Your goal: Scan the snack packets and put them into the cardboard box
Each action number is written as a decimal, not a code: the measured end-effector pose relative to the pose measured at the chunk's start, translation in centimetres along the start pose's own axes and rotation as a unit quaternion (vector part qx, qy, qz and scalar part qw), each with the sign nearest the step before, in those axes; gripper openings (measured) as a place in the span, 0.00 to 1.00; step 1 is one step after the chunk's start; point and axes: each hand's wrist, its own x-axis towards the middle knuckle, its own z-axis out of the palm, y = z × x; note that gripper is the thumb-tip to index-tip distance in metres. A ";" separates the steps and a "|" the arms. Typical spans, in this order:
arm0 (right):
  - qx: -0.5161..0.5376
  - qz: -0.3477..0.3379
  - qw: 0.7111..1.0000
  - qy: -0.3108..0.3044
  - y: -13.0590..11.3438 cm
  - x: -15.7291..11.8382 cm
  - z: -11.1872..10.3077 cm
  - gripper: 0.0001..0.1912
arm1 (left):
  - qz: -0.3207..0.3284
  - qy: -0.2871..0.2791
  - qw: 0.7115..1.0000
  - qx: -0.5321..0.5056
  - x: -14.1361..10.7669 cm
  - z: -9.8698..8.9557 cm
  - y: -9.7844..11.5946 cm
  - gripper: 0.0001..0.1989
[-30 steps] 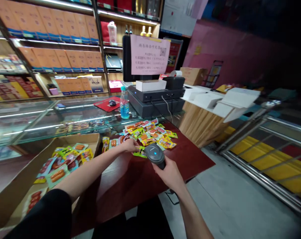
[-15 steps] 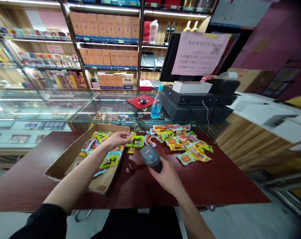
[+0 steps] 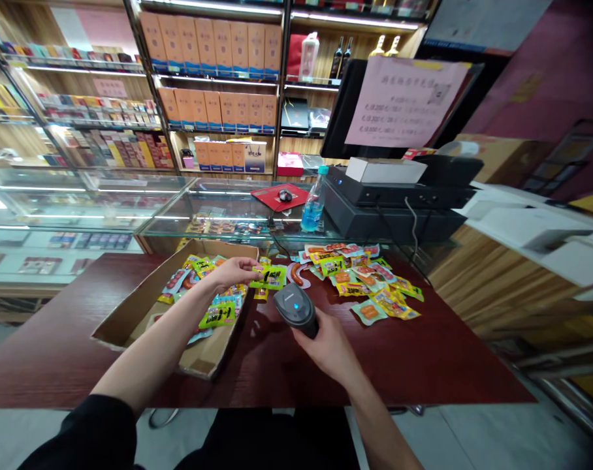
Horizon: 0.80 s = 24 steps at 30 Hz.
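Observation:
Between the thumb and fingers of my left hand is a green snack packet, held over the right rim of a cardboard box. Mixed bright packets lie in that box, a green one among them. My right hand is wrapped round the handle of a dark grey barcode scanner with a blue light on top. The scanner's head points toward the green packet, a short gap apart. Just beyond, a curved sausage in clear wrap lies on the table.
A loose pile of snack packets covers the table's back right. Behind the dark red table stands a glass counter with a blue drink bottle, a red mouse pad and a monitor. Stocked shelves line the wall.
The view has shifted slightly. Both hands keep nearly the same pose, with the green packet still in the left and the scanner in the right.

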 end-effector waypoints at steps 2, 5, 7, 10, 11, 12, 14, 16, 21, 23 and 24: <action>0.000 0.000 1.000 -0.002 0.0 0.0 0.0 0.12 | -0.002 0.003 1.000 -0.001 -0.1 0.0 0.1 0.22; 0.001 -0.001 1.000 -0.005 0.0 0.1 0.0 0.12 | 0.000 0.007 1.000 -0.001 -0.1 0.0 0.2 0.21; 0.001 -0.001 1.000 -0.006 -0.1 0.1 0.0 0.12 | 0.003 0.010 1.000 0.000 -0.1 0.0 0.2 0.20; 0.002 0.001 1.000 -0.004 -0.1 0.1 0.0 0.12 | 0.002 0.008 1.000 0.005 0.0 0.0 0.0 0.21; 0.003 0.002 1.000 -0.003 -0.1 0.1 0.0 0.12 | -0.001 0.008 1.000 0.009 0.1 0.0 0.0 0.21; 0.005 0.003 1.000 -0.003 -0.1 0.1 -0.1 0.12 | -0.003 0.008 1.000 0.014 0.1 0.0 -0.1 0.21; 0.007 0.004 1.000 -0.004 -0.1 0.1 -0.1 0.12 | -0.006 0.008 1.000 0.018 0.1 -0.1 -0.1 0.22; 0.007 0.005 1.000 -0.004 0.0 0.1 -0.1 0.12 | -0.003 0.007 1.000 0.015 -0.1 -0.1 0.1 0.23; 0.003 0.000 1.000 -0.010 0.1 0.3 0.0 0.15 | 0.013 0.046 0.999 0.017 -1.0 -0.9 1.4 0.23; -0.001 -0.005 1.000 -0.010 -0.1 0.4 0.1 0.15 | 0.026 0.068 0.997 0.017 -1.8 -1.8 2.2 0.23; -0.003 -0.009 1.000 -0.011 -0.2 0.5 0.1 0.15 | 0.032 0.078 0.996 0.018 -2.3 -2.5 2.5 0.24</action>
